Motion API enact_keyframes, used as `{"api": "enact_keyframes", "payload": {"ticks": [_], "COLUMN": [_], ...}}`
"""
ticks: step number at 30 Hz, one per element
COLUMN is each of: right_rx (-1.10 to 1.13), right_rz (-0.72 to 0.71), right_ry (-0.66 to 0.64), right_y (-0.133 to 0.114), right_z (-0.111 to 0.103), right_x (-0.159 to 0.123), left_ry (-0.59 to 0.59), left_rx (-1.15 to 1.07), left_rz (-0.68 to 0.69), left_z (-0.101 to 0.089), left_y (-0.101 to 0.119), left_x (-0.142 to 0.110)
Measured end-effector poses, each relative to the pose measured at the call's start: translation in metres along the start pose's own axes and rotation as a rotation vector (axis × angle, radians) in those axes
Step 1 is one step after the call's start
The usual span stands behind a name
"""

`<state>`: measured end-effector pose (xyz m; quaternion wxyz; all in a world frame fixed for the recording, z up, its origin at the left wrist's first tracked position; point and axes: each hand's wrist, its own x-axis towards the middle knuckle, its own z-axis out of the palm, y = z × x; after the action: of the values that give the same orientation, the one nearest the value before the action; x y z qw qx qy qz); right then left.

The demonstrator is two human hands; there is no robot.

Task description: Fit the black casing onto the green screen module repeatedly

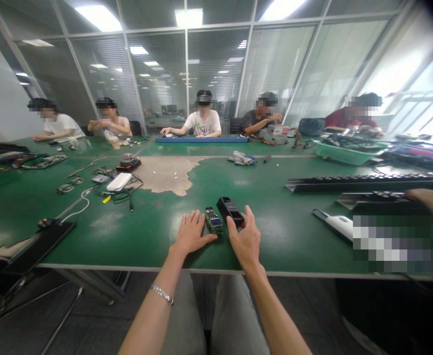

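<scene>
My left hand (191,233) lies flat on the green table (157,246), fingers stretched out. Just right of its fingertips is a small green circuit board (213,220) with a dark blue display; the thumb points at its near end. A black plastic case (228,209), oblong with small openings in its face, lies tilted beside the board. My right hand (246,237) has its thumb and fingers around the near right end of this case. A bit of red shows by the fingers; what it belongs to is hidden.
Left are a white device (119,182) with cables, eyeglasses (70,185) and a black strip (42,246). Right are metal rails (367,184), a white handheld tool (336,224), a green basket (349,154) and another person's hand (432,199). Several people sit across the table.
</scene>
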<state>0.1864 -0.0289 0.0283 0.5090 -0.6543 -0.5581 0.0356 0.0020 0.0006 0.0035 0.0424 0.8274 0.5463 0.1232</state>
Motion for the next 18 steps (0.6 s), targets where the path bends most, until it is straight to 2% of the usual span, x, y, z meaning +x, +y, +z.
{"api": "enact_keyframes", "payload": {"ticks": [6, 18], "right_rx": [-0.055, -0.156], "right_rz": [-0.091, -0.175], "right_ry": [-0.084, -0.133], "right_y": [-0.025, -0.032], "right_z": [0.014, 0.030], "right_x": [0.000, -0.014], "left_ry": [-0.002, -0.015], "left_rx": [0.007, -0.012], "left_rz": [0.003, 0.002], "left_z": [-0.002, 0.002], "left_y": [0.000, -0.004], "left_x": [-0.001, 0.000]}}
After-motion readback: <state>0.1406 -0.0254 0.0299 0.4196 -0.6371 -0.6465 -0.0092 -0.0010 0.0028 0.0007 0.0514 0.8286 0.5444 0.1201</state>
